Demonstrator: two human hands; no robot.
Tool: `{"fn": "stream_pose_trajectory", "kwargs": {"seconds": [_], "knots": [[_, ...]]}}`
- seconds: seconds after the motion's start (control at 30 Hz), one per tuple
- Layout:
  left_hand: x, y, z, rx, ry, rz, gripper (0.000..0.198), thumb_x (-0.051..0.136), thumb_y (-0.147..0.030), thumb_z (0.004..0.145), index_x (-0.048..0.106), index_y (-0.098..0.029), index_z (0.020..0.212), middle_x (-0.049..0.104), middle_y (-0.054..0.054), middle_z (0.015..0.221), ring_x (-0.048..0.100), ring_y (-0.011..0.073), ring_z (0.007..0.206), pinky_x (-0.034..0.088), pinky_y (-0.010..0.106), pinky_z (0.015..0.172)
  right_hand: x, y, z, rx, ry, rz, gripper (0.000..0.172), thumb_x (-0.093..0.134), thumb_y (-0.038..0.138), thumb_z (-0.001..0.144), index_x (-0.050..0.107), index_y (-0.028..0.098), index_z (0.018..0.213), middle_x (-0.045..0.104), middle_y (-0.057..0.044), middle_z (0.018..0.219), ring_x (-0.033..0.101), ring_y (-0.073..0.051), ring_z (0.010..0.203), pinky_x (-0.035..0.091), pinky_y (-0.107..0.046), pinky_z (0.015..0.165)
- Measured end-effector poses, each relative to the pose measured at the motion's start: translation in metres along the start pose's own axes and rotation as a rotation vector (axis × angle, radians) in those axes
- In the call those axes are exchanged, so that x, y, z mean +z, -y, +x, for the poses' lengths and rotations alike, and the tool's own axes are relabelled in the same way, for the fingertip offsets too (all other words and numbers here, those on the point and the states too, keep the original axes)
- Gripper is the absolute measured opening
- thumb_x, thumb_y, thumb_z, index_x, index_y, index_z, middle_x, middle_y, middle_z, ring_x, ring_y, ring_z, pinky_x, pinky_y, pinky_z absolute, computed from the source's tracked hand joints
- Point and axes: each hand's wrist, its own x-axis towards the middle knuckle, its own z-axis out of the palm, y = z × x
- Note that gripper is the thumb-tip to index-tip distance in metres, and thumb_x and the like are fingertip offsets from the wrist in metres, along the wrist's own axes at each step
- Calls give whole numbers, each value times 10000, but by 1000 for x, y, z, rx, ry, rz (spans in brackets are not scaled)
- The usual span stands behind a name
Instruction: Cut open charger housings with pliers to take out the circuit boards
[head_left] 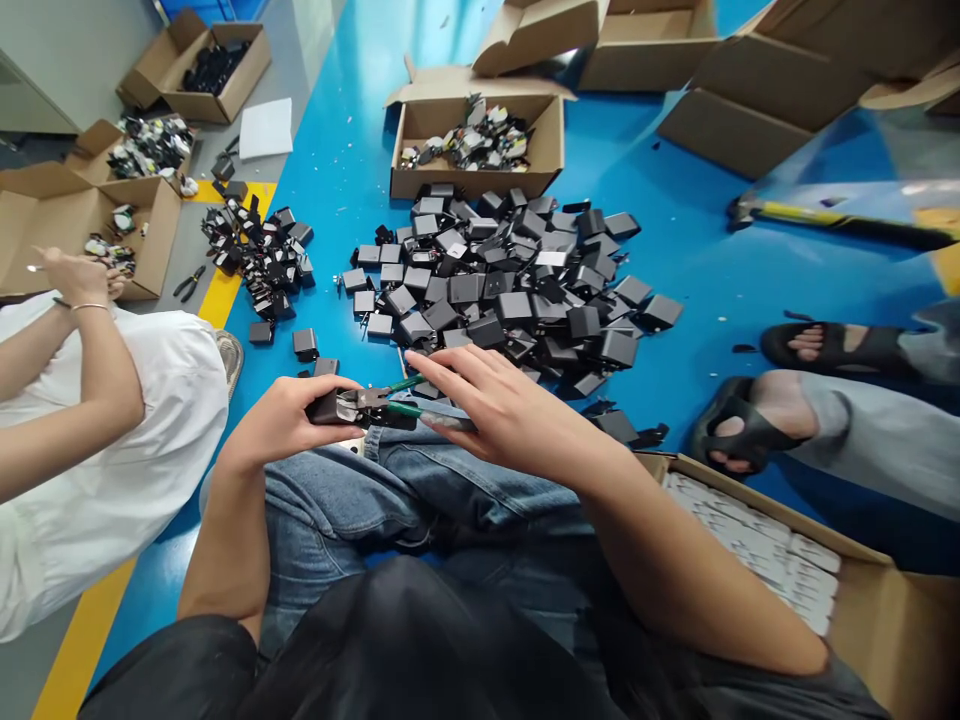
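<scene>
In my left hand (281, 425) is a small black plastic casing (324, 408), gripped between thumb and fingers, its opened side facing right. My right hand (491, 405) is closed around green-handled pliers (405, 408), whose handles are spread apart. The jaws of the pliers meet the casing's opened side, where some pale inner parts show. Both hands are above my lap, in front of a large pile of black casings (514, 305) on the blue floor. What exactly the jaws bite on is too small to tell.
Behind the pile stands a cardboard box (476, 183) of mixed small parts. At left, a co-worker in white (161, 390) sits by other boxes, a smaller heap (262, 250) and black pliers (189, 284). A hammer (825, 215) and another person's sandalled feet (750, 420) are at right.
</scene>
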Motion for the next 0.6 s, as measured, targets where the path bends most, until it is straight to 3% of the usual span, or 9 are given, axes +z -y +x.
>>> {"fn": "stream_pose_trajectory", "kwargs": {"seconds": [0.2, 0.4, 0.6], "knots": [[3, 4, -1, -38, 43, 148, 399, 662, -507, 787, 666, -258, 1099, 745, 18, 947, 686, 199, 796, 474, 248, 666, 19, -2, 6, 90, 98, -53, 391, 531, 328, 891, 527, 120, 1223, 566, -159, 1067, 507, -284, 979, 431, -396, 799], [-1, 3, -3, -74, 74, 159, 432, 670, -514, 775, 662, -276, 1136, 747, 20, 999, 691, 215, 836, 500, 271, 748, 23, -8, 11, 74, 42, -35, 290, 495, 335, 899, 594, 138, 1088, 611, -114, 964, 516, -225, 851, 371, -320, 682], [-8, -10, -6, -79, 153, 128, 482, 661, -496, 789, 604, -298, 1224, 732, 2, 1030, 691, 193, 821, 490, 239, 694, 17, -4, 8, 61, 13, -51, 239, 470, 293, 894, 610, 149, 1024, 630, -102, 919, 523, -200, 824, 302, -293, 622]]}}
